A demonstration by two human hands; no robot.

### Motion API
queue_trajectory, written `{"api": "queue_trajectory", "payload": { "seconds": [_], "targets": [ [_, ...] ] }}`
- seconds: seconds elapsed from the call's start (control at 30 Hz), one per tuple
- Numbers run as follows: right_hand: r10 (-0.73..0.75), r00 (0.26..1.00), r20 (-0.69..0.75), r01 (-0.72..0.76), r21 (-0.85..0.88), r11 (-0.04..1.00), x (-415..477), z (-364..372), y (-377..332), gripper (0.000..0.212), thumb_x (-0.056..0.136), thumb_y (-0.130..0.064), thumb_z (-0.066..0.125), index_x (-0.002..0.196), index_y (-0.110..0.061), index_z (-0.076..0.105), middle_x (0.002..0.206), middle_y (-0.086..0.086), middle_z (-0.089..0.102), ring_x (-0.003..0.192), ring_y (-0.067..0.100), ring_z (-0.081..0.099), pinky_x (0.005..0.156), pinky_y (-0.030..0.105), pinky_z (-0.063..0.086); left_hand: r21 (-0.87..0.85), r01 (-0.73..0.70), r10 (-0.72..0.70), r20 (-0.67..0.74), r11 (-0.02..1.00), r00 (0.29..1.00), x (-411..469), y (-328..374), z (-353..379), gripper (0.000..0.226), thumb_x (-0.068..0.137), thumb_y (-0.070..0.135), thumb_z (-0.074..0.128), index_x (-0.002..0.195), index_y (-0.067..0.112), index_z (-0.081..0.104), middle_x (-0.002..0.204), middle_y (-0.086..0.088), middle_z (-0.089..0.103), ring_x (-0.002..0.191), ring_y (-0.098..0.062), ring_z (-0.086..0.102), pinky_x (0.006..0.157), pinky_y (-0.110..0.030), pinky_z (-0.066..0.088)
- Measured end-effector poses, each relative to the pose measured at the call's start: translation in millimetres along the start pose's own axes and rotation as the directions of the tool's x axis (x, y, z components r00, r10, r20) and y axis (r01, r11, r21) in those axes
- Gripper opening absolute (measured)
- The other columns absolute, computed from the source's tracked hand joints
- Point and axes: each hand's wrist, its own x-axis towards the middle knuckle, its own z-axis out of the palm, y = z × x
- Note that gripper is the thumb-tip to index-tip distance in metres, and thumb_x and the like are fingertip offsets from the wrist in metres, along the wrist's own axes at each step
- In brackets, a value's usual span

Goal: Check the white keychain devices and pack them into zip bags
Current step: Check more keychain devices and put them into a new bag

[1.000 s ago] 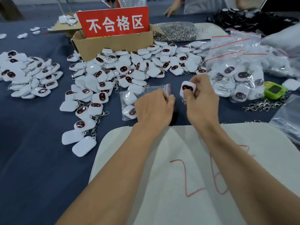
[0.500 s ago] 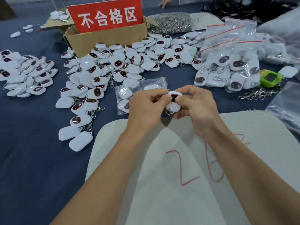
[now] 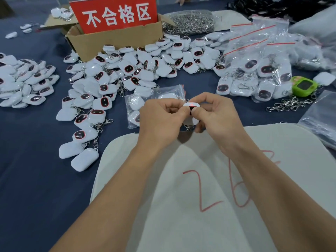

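Both hands hold one white keychain device (image 3: 191, 106) just above the table's middle. My left hand (image 3: 161, 118) pinches its left side and my right hand (image 3: 217, 115) grips its right side, thumbs on its dark face. Its metal clasp (image 3: 189, 127) hangs below. Behind the hands lies a zip bag (image 3: 135, 104) with several white devices inside. A large heap of loose white devices (image 3: 131, 70) spreads across the blue cloth beyond it.
A cardboard box (image 3: 112, 40) with a red sign stands at the back. Filled zip bags (image 3: 258, 70) pile at the right, beside a green device (image 3: 304, 86) and loose clasps (image 3: 291, 104). A second heap (image 3: 23, 82) lies left. A white board (image 3: 181, 197) lies under my forearms.
My right hand brought the device down from in front of the bag to meet my left hand, which let go of the bag. Both hands now hold the device.
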Motion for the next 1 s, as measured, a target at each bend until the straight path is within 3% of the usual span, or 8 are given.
{"api": "queue_trajectory", "payload": {
  "seconds": [0.07, 0.13, 0.23, 0.33, 0.53, 0.67, 0.8, 1.0],
  "targets": [
    [0.004, 1.000, 0.001, -0.004, -0.029, 1.000, 0.7, 0.5, 0.1, 0.026, 0.090, -0.003, 0.062, 0.079, -0.026, 0.071, 0.068, -0.002, 0.074, 0.043, 0.017, 0.055, 0.049, 0.024, 0.046, 0.011, 0.001, -0.002, 0.005, 1.000, 1.000, -2.0, 0.7, 0.5, 0.009, 0.081, 0.029, 0.071, 0.077, 0.030, 0.080, 0.066, 0.006, 0.075, 0.065, -0.018, 0.076, 0.068, -0.042, 0.064],
    [0.008, 1.000, 0.003, -0.008, -0.018, 1.000, 0.8, 0.8, 0.0, 0.025, 0.087, -0.004, 0.064, 0.080, -0.027, 0.071, 0.069, -0.003, 0.074, 0.044, 0.014, 0.056, 0.049, 0.022, 0.047, 0.026, -0.013, 0.013, 0.005, 1.000, 1.000, -2.0, 1.4, 1.0, 0.010, 0.080, 0.032, 0.069, 0.079, 0.033, 0.079, 0.065, 0.006, 0.075, 0.065, -0.019, 0.075, 0.067, -0.045, 0.063],
    [0.025, 0.999, 0.035, -0.027, 0.067, 0.997, 0.8, 0.3, -0.6, 0.026, 0.077, -0.002, 0.068, 0.086, -0.025, 0.073, 0.073, 0.000, 0.076, 0.054, 0.009, 0.062, 0.054, 0.020, 0.050, 0.004, -0.017, 0.017, -0.028, 1.000, 0.999, 1.4, 2.3, 1.1, 0.007, 0.079, 0.033, 0.074, 0.077, 0.031, 0.080, 0.062, 0.007, 0.073, 0.056, -0.009, 0.067, 0.059, -0.034, 0.057],
    [0.059, 0.997, 0.046, -0.061, 0.059, 0.996, 2.1, -1.1, 1.6, 0.028, 0.079, 0.004, 0.072, 0.086, -0.023, 0.073, 0.075, 0.003, 0.077, 0.064, 0.016, 0.067, 0.061, 0.025, 0.054, -0.043, 0.008, -0.009, -0.026, 0.999, 1.000, 2.1, 2.8, 2.6, 0.004, 0.079, 0.033, 0.081, 0.076, 0.035, 0.080, 0.061, 0.001, 0.071, 0.055, -0.012, 0.059, 0.061, -0.042, 0.056],
    [0.027, 1.000, 0.016, -0.027, 0.011, 1.000, 1.9, 0.3, 3.7, 0.018, 0.082, -0.004, 0.071, 0.095, -0.017, 0.071, 0.075, 0.009, 0.076, 0.063, 0.020, 0.065, 0.059, 0.030, 0.055, -0.140, 0.026, -0.034, -0.051, 0.990, 0.998, -1.5, 8.4, 3.9, 0.014, 0.079, 0.034, 0.078, 0.068, 0.043, 0.077, 0.058, 0.000, 0.069, 0.051, -0.010, 0.061, 0.055, -0.026, 0.055],
    [0.043, 0.999, -0.008, -0.043, 0.046, 0.998, 2.6, -1.9, 3.8, 0.020, 0.081, 0.000, 0.073, 0.092, -0.016, 0.072, 0.071, 0.011, 0.075, 0.051, 0.014, 0.056, 0.051, 0.021, 0.048, -0.126, 0.033, -0.039, -0.045, 0.991, 0.998, 0.0, 5.7, 4.8, 0.025, 0.087, 0.020, 0.079, 0.066, 0.034, 0.076, 0.058, 0.000, 0.070, 0.051, -0.010, 0.062, 0.053, -0.022, 0.054],
    [0.024, 1.000, -0.017, -0.024, 0.003, 1.000, 1.7, -1.8, 3.4, 0.019, 0.075, -0.014, 0.071, 0.092, -0.021, 0.071, 0.070, 0.005, 0.076, 0.051, 0.013, 0.057, 0.058, 0.031, 0.051, -0.119, 0.016, -0.022, -0.054, 0.993, 0.998, -1.2, 8.1, 6.0, 0.018, 0.081, 0.032, 0.077, 0.068, 0.044, 0.076, 0.060, 0.003, 0.071, 0.051, -0.007, 0.064, 0.054, -0.021, 0.054],
    [0.013, 0.989, -0.148, -0.003, 0.071, 0.997, 4.5, -3.9, 2.3, 0.018, 0.079, -0.005, 0.071, 0.086, -0.022, 0.074, 0.070, -0.003, 0.076, 0.056, 0.007, 0.061, 0.058, 0.023, 0.048, 0.014, -0.020, 0.021, -0.115, 1.000, 0.993, -2.4, 7.5, 7.4, 0.010, 0.084, 0.038, 0.074, 0.080, 0.047, 0.072, 0.067, 0.014, 0.072, 0.063, -0.012, 0.070, 0.070, -0.043, 0.061]
  ]
}}
